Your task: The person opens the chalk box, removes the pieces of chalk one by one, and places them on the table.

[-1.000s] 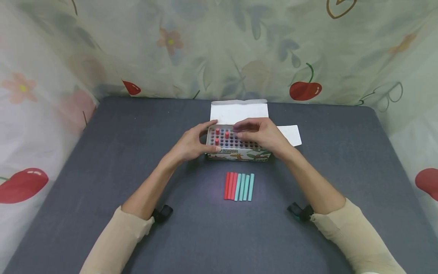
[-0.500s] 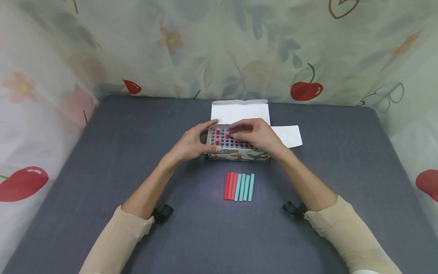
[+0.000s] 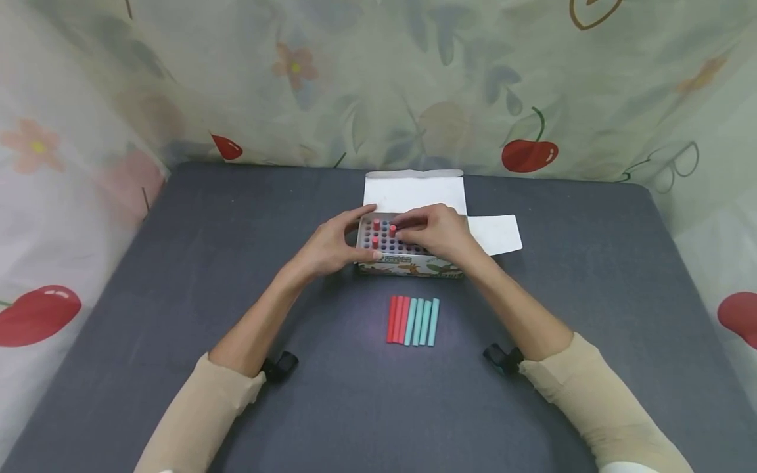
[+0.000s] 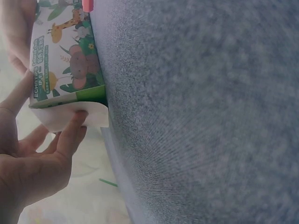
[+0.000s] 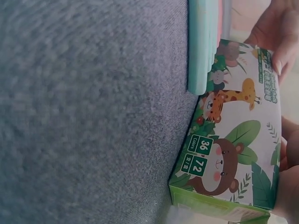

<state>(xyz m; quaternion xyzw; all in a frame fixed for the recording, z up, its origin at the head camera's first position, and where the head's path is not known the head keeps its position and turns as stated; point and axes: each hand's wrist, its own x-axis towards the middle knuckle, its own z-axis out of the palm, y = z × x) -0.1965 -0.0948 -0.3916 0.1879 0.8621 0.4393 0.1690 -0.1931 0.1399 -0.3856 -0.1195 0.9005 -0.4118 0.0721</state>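
Note:
An opened chalk box (image 3: 414, 266) with animal pictures stands on the table, its top a grid of holes. Three red chalk sticks poke up out of the grid. My left hand (image 3: 325, 247) grips the box's left end, thumb over the front edge and fingers behind; in the left wrist view fingers touch its white end flap (image 4: 96, 113). Over the grid, my right hand (image 3: 440, 231) has thumb and index finger at a red chalk stick (image 3: 393, 231), which shows between their tips. In the right wrist view the box front (image 5: 233, 126) hides most of that hand.
Before the box lies a row of red chalk sticks (image 3: 397, 320) and turquoise chalk sticks (image 3: 422, 322). The white lid (image 3: 414, 190) is folded back behind the box, and a side flap (image 3: 495, 234) sticks out right. A patterned curtain (image 3: 378, 85) hangs behind the grey table (image 3: 207, 217).
My right hand has moved left over the grid, its fingertips coming up to the red chalk stick. The left hand has stayed on the box.

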